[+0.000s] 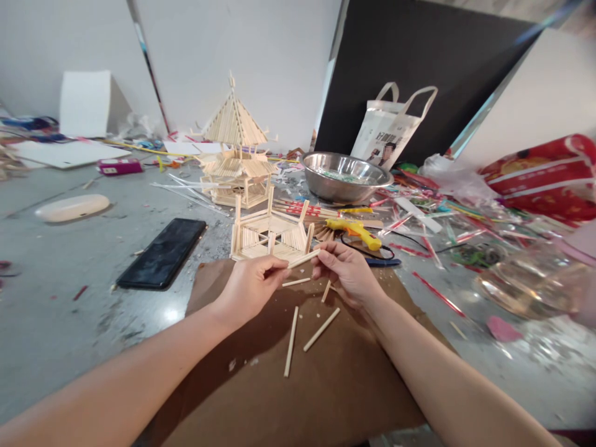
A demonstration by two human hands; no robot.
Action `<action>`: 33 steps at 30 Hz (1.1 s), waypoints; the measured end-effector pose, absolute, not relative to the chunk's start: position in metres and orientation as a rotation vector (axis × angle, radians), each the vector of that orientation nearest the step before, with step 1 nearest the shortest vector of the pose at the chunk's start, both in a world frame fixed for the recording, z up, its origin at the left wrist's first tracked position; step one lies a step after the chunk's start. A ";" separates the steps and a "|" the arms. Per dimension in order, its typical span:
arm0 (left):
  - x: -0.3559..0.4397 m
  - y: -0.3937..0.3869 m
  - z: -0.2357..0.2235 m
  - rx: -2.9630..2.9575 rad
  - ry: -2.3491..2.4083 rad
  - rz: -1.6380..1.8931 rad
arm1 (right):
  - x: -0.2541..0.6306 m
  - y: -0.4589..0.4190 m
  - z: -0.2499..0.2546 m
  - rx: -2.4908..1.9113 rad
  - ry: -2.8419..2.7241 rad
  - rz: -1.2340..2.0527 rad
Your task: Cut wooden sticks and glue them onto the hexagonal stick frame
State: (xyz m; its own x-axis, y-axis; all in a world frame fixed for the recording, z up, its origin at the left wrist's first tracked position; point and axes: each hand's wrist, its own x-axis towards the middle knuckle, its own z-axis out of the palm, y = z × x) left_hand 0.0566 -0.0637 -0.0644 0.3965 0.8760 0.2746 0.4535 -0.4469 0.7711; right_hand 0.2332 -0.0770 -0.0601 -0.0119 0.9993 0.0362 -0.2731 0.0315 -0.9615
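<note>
A short wooden stick (303,258) spans the gap between my two hands, pinched at its ends. My left hand (254,282) is closed on its left end, and my right hand (347,270) grips the other end. Just behind them stands a six-sided stick frame (270,233) with upright posts, partly hidden by my hands. Loose sticks lie below on the brown board (242,385), among them one upright in view (291,341) and one slanting stick (321,329). Farther back rises a stick pagoda (237,149) with a pointed roof.
A yellow glue gun (356,233) lies right of the frame, its cable trailing. A metal bowl (347,177) and a white bag (388,133) stand behind. Left are a black phone (162,253) and a white oval case (73,208). Plastic scraps and a red bag (544,177) crowd the right.
</note>
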 end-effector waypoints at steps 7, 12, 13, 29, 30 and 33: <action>0.057 -0.064 -0.064 1.976 1.153 0.895 | 0.233 -0.077 -0.061 -0.963 -1.013 1.318; 0.058 -0.064 -0.063 1.964 1.153 0.928 | 0.232 -0.077 -0.061 -0.962 -1.010 1.311; 0.058 -0.064 -0.063 1.955 1.154 0.934 | 0.232 -0.077 -0.061 -0.961 -1.010 1.310; 0.058 -0.064 -0.060 1.915 1.171 0.964 | 0.232 -0.078 -0.061 -0.931 -0.982 1.317; 0.058 -0.064 -0.061 1.917 1.174 0.967 | 0.232 -0.078 -0.062 -0.924 -0.984 1.318; 0.058 -0.064 -0.061 1.932 1.172 0.982 | 0.232 -0.078 -0.062 -0.926 -0.990 1.314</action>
